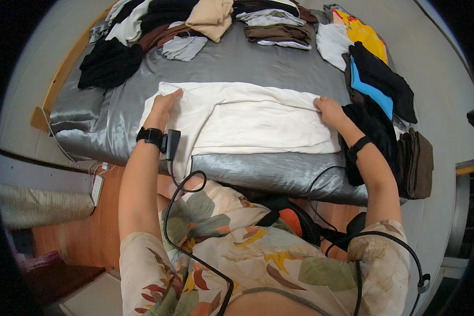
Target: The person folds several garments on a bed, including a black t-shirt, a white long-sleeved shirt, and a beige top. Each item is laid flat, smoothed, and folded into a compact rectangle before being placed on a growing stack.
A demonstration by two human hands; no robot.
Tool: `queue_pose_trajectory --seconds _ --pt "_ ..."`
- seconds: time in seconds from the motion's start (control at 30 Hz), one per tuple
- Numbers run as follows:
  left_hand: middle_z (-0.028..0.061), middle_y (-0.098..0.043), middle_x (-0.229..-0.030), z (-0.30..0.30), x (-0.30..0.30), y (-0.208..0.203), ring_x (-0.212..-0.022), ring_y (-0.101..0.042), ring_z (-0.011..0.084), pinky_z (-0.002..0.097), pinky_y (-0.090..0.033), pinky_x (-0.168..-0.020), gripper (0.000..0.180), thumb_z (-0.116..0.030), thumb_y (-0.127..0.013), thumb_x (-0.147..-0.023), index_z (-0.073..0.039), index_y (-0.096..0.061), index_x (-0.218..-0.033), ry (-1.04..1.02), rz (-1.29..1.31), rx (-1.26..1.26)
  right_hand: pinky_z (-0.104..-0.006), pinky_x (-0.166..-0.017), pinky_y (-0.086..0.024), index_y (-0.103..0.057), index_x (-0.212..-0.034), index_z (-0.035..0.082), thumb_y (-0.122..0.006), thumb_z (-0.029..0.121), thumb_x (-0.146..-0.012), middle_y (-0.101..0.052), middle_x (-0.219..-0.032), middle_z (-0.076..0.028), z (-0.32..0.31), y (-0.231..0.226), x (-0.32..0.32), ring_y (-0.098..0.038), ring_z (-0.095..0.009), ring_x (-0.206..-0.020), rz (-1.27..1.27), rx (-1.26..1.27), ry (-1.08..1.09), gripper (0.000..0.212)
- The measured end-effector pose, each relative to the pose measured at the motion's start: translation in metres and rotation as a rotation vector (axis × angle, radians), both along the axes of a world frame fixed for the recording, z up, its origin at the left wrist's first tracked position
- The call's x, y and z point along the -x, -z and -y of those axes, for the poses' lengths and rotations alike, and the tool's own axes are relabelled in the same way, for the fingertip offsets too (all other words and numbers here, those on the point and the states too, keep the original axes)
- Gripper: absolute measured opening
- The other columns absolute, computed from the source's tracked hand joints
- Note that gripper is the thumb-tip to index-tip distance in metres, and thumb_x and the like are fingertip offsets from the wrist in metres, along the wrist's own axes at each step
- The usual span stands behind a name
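A white garment (247, 118) lies spread flat and partly folded on a bed with a grey satin sheet (105, 124). My left hand (162, 109) presses flat on the garment's left end, fingers reaching toward its far corner. My right hand (329, 110) rests on the garment's right end and pinches the folded edge there. Each wrist carries a black band; a small black device with a cable hangs from the left one.
Folded and loose clothes crowd the bed's far edge: a black heap (110, 63), a beige piece (211, 17), brown and white stacks (276, 29). On the right lie yellow (364, 34), blue (371, 89) and black (376, 124) garments and a brown folded pile (416, 163). A power strip (97, 189) lies on the wooden floor.
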State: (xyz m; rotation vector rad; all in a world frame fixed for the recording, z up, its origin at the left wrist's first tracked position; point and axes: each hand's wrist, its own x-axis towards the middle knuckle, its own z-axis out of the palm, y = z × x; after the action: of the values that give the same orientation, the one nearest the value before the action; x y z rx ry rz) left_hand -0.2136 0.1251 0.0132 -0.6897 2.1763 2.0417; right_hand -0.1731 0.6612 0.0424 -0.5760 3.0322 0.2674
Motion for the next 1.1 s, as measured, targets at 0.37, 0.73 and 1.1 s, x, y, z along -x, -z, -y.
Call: queue_pose_trajectory --seconds 0.37,0.73,1.1 --pt "0.0153 -0.064 -0.11 0.036 -0.027 -0.008 -0.095 -0.063 0.026 0.038 -0.054 -0.077 0.04 -0.025 -0.059 -0.092 0.005 -0.054 -0.119 -0.065 0.185 -0.31 -0.044 -0.078 -0.046 -0.056 -0.09 0.003 -0.057 -0.003 -0.073 -0.059 -0.09 -0.016 -0.017 -0.02 0.001 -0.057 -0.037 -0.089 -0.083 0.148 0.01 0.018" --pt "0.0133 -0.065 -0.097 0.044 -0.036 -0.012 -0.078 -0.064 0.025 0.0336 -0.053 -0.072 0.033 -0.022 -0.065 -0.087 0.004 -0.059 -0.106 -0.015 0.081 -0.399 -0.0405 -0.077 -0.049 -0.066 -0.101 0.008 -0.058 0.012 -0.079 -0.066 -0.104 -0.016 -0.01 -0.027 0.033 -0.062 -0.032 -0.092 0.3 0.333 0.265 0.024" --pt "0.0118 -0.067 -0.108 0.044 -0.005 0.004 -0.085 -0.066 0.026 0.0373 -0.053 -0.077 0.04 -0.032 -0.064 -0.089 0.001 -0.06 -0.111 0.045 0.086 -0.663 -0.0696 -0.105 -0.011 -0.023 -0.146 0.039 -0.024 0.045 -0.099 -0.021 -0.154 -0.003 0.047 0.056 0.012 -0.015 -0.03 -0.143 0.08 0.094 0.285 0.048"
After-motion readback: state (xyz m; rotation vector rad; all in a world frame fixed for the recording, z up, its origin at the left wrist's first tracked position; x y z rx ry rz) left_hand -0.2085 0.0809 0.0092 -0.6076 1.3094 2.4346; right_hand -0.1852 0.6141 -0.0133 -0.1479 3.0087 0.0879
